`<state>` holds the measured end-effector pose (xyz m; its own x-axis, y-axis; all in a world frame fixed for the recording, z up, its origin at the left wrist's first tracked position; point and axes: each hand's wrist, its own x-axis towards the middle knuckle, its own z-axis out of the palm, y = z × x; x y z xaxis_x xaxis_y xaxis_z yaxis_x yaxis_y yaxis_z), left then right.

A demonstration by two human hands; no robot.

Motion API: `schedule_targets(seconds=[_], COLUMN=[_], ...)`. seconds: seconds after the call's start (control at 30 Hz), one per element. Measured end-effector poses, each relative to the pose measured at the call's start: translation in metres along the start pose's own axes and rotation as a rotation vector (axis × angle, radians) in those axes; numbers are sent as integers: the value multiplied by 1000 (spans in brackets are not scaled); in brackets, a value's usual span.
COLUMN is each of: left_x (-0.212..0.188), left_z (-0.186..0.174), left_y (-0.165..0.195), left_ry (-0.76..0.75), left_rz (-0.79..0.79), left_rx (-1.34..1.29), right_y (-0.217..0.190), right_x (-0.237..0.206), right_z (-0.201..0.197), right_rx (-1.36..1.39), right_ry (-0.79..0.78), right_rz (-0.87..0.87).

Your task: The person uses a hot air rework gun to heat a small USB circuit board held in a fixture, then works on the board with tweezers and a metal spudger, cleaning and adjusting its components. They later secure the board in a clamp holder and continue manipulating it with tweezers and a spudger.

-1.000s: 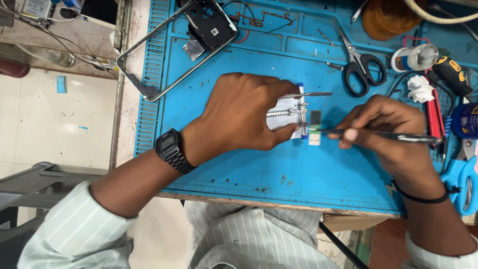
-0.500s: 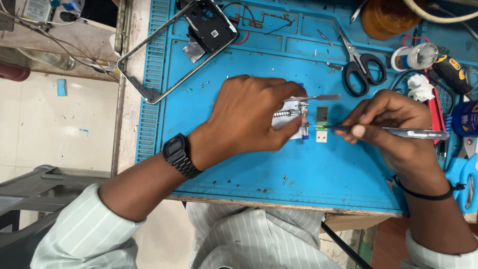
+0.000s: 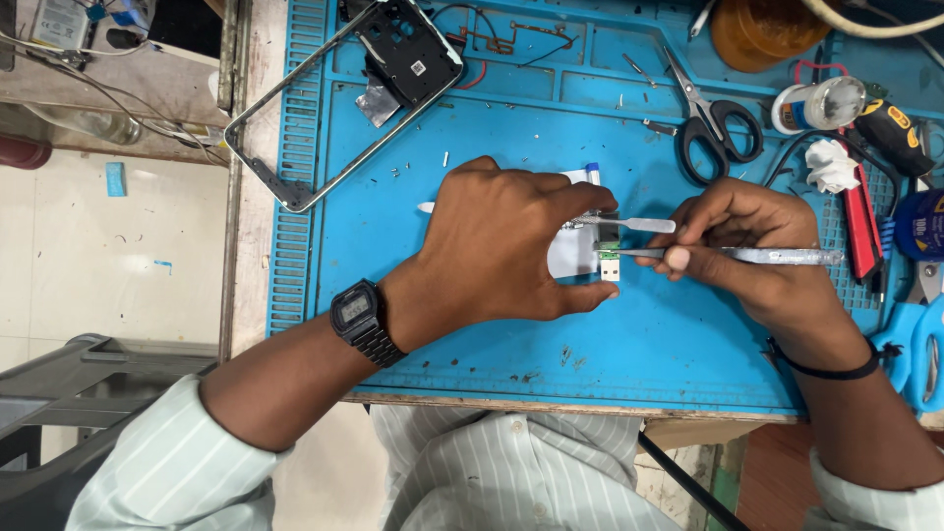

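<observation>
At the frame's centre the left hand (image 3: 492, 251) pins a small white part (image 3: 572, 254) to the blue mat (image 3: 442, 324), its fingers closed on it. The right hand (image 3: 747, 256) pinches tweezers (image 3: 747, 256), tips at a little green circuit piece (image 3: 610, 258) beside the part. The piece looks only partly seated, so work seems midway. Bare mat lies below the hands; scissors (image 3: 713, 123) and red tools (image 3: 860, 221) crowd the upper right, a phone frame (image 3: 295, 187) the upper left.
</observation>
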<state>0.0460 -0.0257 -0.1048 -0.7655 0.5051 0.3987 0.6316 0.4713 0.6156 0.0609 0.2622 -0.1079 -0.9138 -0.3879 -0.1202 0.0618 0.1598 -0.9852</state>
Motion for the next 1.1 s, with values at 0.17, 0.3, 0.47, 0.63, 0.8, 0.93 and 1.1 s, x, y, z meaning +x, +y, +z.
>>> schedule_targets(seconds=[0.17,0.3,0.47,0.63,0.8,0.93,1.1], left_x=[1,2,2,4,4,4,5], left_z=[-1,-2,-1,2,1,-2,-2], left_y=[1,2,0,-1,0,0,1], left_ry=[5,-13,12,-25,-29,-31,-37], left_rz=[6,-22,-12,-39,-27,-17,-19], left_rx=[-8,-1,50,87,121,155,158], right_y=[-1,0,1,0,0,-1,-4], right_x=[-1,-1,-6,-10,-14,-14,-13], right_z=[-1,-3,-10,-17,-18,-18,-11], right_rx=[-22,6,27,35,20,10,-25], right_ry=[-8,-2,41,100,127,114,110], right_rz=[6,0,-17,-59,-50,-36,-12])
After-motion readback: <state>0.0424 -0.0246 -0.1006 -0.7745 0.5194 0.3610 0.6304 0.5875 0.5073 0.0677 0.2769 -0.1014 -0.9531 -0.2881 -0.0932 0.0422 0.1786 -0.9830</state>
